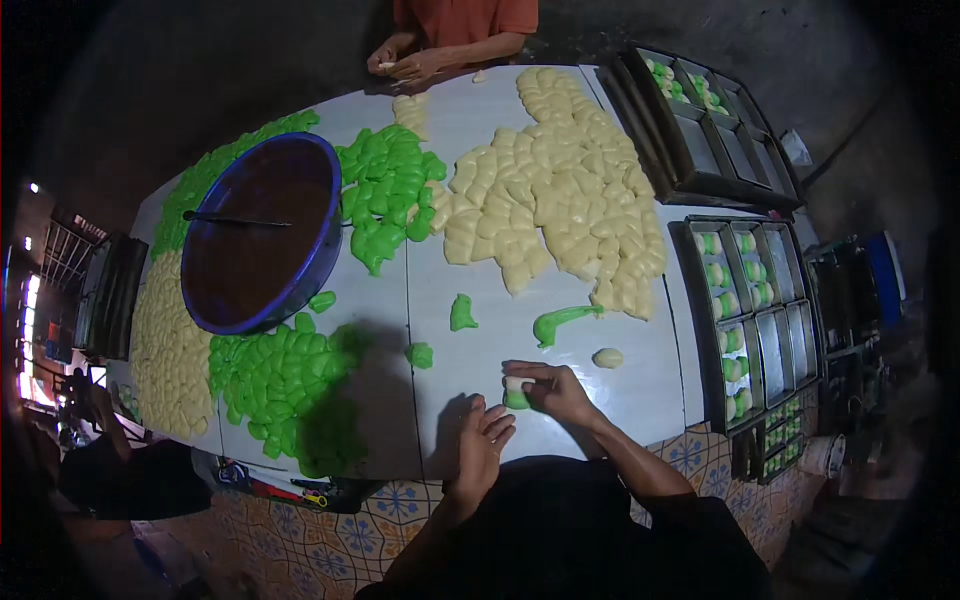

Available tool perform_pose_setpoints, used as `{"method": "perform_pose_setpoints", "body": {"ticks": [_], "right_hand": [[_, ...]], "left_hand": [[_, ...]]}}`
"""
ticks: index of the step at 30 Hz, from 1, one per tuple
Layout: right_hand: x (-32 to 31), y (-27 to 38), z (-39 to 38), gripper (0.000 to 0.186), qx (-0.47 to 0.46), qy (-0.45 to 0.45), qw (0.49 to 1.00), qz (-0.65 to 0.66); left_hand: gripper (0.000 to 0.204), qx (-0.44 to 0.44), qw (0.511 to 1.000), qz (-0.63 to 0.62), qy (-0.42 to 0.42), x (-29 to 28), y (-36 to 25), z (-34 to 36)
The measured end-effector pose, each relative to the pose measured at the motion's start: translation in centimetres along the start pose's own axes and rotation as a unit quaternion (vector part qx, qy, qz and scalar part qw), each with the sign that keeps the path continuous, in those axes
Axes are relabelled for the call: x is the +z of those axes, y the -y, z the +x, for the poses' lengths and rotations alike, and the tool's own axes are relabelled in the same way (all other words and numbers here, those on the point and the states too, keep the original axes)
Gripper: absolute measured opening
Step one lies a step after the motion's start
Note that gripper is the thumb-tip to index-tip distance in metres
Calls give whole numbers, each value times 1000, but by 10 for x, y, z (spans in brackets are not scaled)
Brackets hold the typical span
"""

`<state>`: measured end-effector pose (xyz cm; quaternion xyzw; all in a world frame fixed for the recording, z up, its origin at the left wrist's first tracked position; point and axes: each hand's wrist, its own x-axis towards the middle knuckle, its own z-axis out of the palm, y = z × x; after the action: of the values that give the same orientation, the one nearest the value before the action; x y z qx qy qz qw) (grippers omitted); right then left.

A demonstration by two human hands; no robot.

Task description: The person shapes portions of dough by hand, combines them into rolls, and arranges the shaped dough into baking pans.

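At the table's near edge, my right hand [560, 393] pinches a small piece of dough [516, 397], pale at the top and green below. My left hand [482, 447] is just left of it, palm turned inward, fingers stretched and apart, with nothing in it. Ahead of my hands lie a stretched green dough strip [563, 322], a small green dough lump [462, 312] and another green lump [420, 355]. A pale dough ball [607, 357] rests to the right of my right hand.
Many pale dough pieces [590, 190] and green dough pieces [385, 185] cover the white table [390, 420]. A blue basin [325, 270] of brown filling stands left. Divided metal trays [770, 335] hold green-and-white dough at right. A person in an orange shirt [465, 20] works opposite.
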<state>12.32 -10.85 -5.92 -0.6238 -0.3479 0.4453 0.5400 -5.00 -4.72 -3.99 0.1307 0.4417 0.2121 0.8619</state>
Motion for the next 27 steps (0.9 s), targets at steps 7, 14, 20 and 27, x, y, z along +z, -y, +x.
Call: {"method": "perform_pose_setpoints", "body": {"ticks": [7, 14, 20, 27], "right_hand": [[-14, 14, 11, 37, -66, -49, 963, -258], [-40, 23, 39, 34, -133, -118, 876, -448], [-33, 53, 31, 26, -115, -105, 984, -84], [-76, 16, 9, 17, -76, -259, 886, -378]], "left_hand": [[50, -21, 1000, -21, 9, 8, -6, 5], [34, 170, 973, 158, -6, 7, -24, -8], [20, 276, 936, 217, -14, 9, -39, 3], [13, 311, 925, 216, 12, 4, -32, 4]]}}
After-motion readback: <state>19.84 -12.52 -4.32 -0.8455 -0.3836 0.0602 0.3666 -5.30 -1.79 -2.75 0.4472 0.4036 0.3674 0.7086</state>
